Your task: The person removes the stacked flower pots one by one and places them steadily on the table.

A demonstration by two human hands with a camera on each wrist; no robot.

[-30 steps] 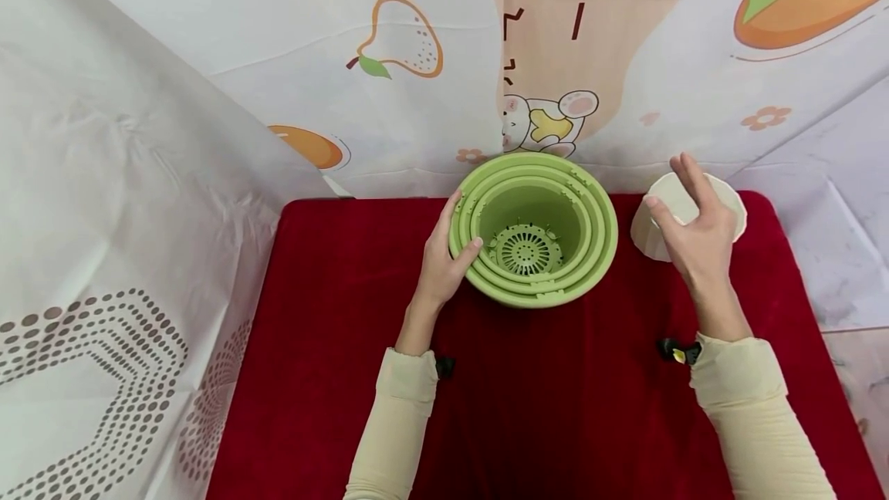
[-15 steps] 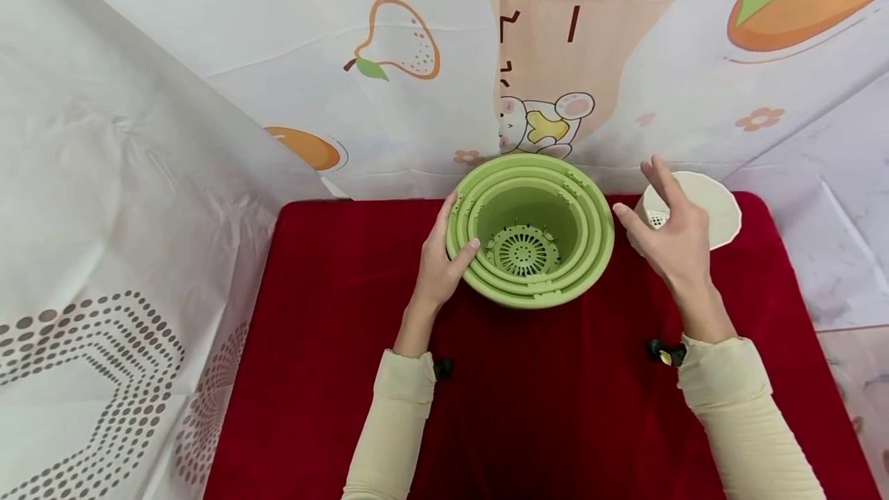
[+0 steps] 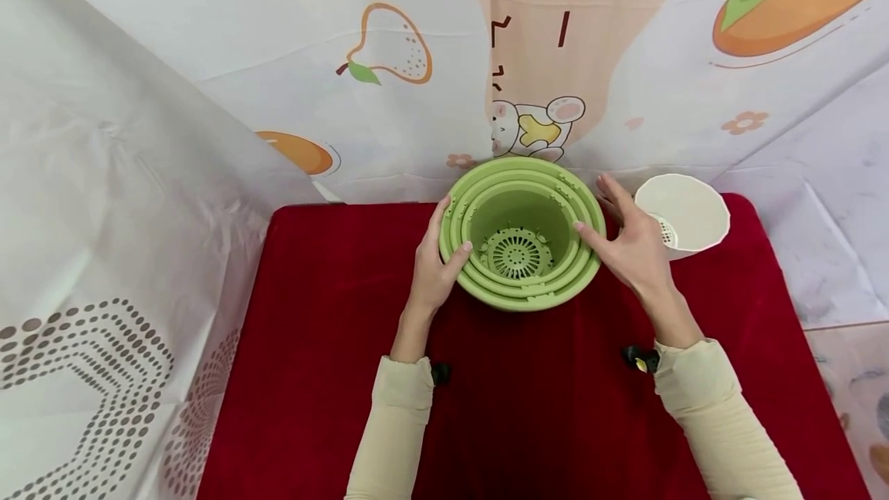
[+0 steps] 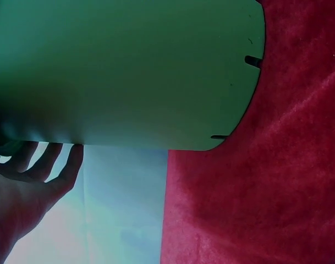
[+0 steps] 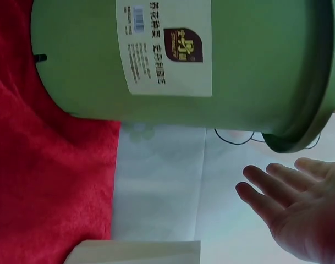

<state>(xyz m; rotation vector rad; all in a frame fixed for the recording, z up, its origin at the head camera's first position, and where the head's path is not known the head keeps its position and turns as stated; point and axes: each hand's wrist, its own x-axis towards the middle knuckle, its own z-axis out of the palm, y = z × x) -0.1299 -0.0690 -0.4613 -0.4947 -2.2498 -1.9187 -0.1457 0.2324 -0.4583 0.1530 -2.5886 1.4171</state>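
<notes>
A stack of green plant pots (image 3: 517, 303), nested one in another with slotted bases, stands upright near the back of the red-covered table. My left hand (image 3: 430, 268) grips its left rim, thumb over the rim and fingers against the outer wall. In the left wrist view those fingers (image 4: 73, 162) touch the smooth green side. My right hand (image 3: 632, 245) is at the right rim, its thumb overlapping the rim in the head view. The right wrist view shows its fingers (image 5: 261, 201) spread and extended below the outer rim, apart from the wall. A printed label (image 5: 173, 49) is stuck on the outer pot.
A white plant pot (image 3: 691, 211) with a perforated base stands at the back right, just behind my right hand. The red cloth (image 3: 333, 330) covers the table. Printed white sheeting (image 3: 396, 130) hangs close behind the pots, with more white sheeting (image 3: 139, 176) to the left.
My right hand has moved left from over the white pot to the green stack's right rim. My left hand keeps its grip on the left rim.
</notes>
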